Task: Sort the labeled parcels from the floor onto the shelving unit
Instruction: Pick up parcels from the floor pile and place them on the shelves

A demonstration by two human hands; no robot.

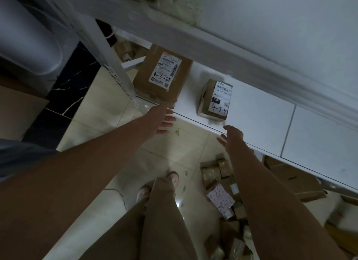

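Observation:
Two labeled cardboard parcels stand on a white shelf point(261, 112). The larger parcel point(164, 73), marked 4-3-24, sits at the shelf's left end. A smaller parcel point(215, 99) with a white label stands to its right, a gap between them. My left hand point(160, 120) hovers with relaxed fingers just in front of the larger parcel's near corner and holds nothing. My right hand point(231, 136) hangs open at the shelf's front edge, just below the smaller parcel, apart from it.
A pile of several parcels point(222, 194) lies on the tiled floor at the lower right, partly under the shelf. A white upright post point(114, 66) frames the shelf's left side. A higher shelf point(213, 44) overhangs. My legs and shoes stand below.

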